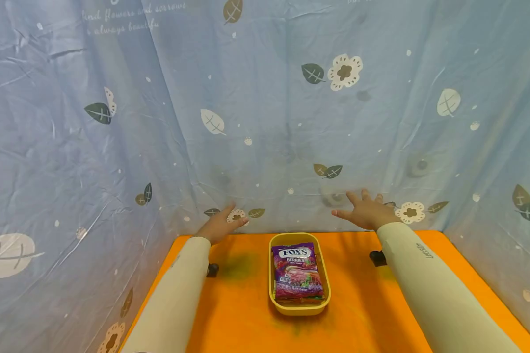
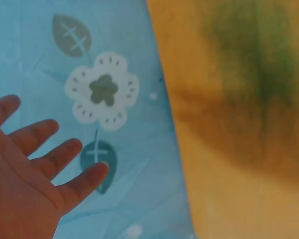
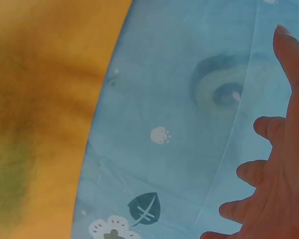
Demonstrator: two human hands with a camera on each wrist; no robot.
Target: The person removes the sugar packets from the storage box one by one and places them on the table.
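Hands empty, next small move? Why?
Probably draw the right hand back toward the FOX'S Berries bag: it and the left hand hold nothing, and the bag lies label-up in the yellow tray, lower in the head view.

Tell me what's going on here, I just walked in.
A person's left hand and right hand, both empty with fingers spread, are held out toward a blue patterned curtain beyond an orange table. On the table, a yellow tray holds a purple Fox's Berries packet, which neither hand touches.
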